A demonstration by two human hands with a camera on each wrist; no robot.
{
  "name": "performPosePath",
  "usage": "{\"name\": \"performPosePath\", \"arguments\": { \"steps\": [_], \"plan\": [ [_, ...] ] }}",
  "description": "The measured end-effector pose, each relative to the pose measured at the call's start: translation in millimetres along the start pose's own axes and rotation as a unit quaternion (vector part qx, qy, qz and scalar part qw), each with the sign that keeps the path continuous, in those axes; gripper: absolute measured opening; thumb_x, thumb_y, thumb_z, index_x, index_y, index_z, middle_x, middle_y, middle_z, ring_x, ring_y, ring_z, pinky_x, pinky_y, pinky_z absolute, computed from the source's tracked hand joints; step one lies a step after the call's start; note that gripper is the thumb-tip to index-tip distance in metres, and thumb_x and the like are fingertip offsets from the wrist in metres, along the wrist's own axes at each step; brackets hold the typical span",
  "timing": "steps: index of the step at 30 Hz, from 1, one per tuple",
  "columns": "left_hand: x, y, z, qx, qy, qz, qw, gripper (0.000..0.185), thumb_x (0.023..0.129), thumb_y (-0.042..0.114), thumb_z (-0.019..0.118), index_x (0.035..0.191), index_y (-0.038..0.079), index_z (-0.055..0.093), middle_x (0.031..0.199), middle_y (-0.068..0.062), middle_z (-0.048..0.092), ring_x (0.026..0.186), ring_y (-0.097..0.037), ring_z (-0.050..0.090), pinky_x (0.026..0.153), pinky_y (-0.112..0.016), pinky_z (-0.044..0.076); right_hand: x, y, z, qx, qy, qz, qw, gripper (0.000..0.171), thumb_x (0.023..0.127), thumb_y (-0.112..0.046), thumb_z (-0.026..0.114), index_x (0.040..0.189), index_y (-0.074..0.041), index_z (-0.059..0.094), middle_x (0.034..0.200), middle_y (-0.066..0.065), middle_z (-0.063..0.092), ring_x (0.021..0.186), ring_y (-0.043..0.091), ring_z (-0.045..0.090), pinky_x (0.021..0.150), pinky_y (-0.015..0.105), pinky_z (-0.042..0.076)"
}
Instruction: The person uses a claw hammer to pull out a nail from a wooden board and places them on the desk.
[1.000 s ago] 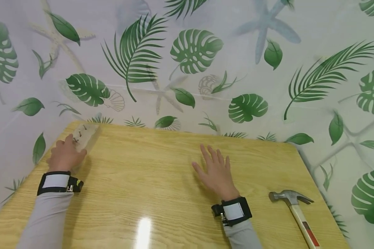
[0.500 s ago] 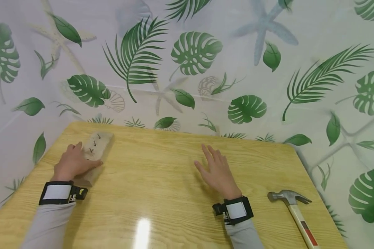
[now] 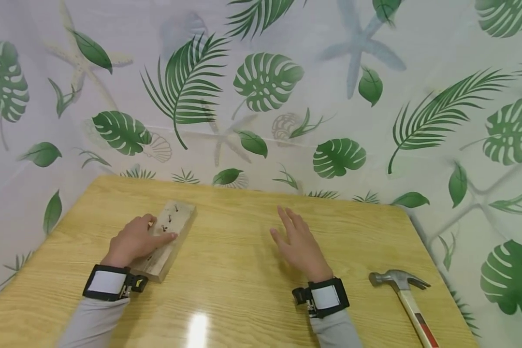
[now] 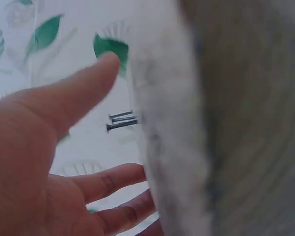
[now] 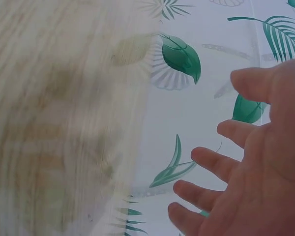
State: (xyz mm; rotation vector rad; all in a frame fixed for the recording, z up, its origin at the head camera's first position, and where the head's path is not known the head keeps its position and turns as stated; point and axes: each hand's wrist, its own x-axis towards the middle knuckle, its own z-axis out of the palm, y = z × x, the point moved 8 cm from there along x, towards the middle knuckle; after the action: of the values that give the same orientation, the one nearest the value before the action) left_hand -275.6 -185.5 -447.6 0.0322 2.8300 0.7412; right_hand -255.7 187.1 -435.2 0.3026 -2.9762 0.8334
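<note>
A pale wooden block [image 3: 160,261] lies at a slant on the left part of the table, with several nails [image 3: 170,218] standing up from its top. My left hand [image 3: 132,242] grips this block across its width, thumb on the near right side and fingers over the left side. In the left wrist view the block [image 4: 174,132] looms close and blurred, nails pointing out between thumb and fingers. My right hand [image 3: 302,250] holds nothing; its fingers are spread over the tabletop, right of the middle. The right wrist view shows the hand [image 5: 255,162] with loosely extended fingers.
A claw hammer [image 3: 406,295] lies on the right side of the wood-grain table [image 3: 226,270], its handle running toward the near edge. Behind the table hangs a white leaf-patterned cloth [image 3: 226,96], meeting the back and side edges.
My left hand has brought the wooden block from the far left corner rightward and nearer to me. The right hand has stayed almost in place, and the hammer lies as before.
</note>
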Motion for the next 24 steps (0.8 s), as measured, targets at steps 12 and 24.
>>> {"name": "performPosePath", "arguments": {
  "steps": [12, 24],
  "plan": [
    [3.8, 64.2, 33.7, -0.079, -0.034, 0.063, 0.9943, 0.05, 0.099, 0.028, 0.064, 0.133, -0.007, 0.054, 0.117, -0.03, 0.065, 0.097, -0.038, 0.068, 0.077, -0.047, 0.057, -0.2, -2.5, -7.7, -0.023, 0.013, -0.011, 1.0, 0.07, 0.101, -0.031, 0.063, 0.16, -0.012, 0.032, 0.165, 0.021, 0.025, 0.151, 0.047, 0.022, 0.117, 0.065, 0.026],
    [7.8, 108.9, 64.7, -0.17, -0.073, 0.084, 0.9793, 0.069, 0.094, 0.012, 0.071, 0.155, 0.004, 0.038, 0.1, -0.013, 0.061, 0.065, -0.02, 0.067, 0.058, -0.029, 0.054, -0.5, -0.1, -8.9, -0.027, 0.017, -0.001, 0.999, 0.062, 0.101, -0.028, 0.062, 0.156, -0.009, 0.04, 0.162, 0.021, 0.031, 0.147, 0.045, 0.031, 0.114, 0.064, 0.031]
  ]
}}
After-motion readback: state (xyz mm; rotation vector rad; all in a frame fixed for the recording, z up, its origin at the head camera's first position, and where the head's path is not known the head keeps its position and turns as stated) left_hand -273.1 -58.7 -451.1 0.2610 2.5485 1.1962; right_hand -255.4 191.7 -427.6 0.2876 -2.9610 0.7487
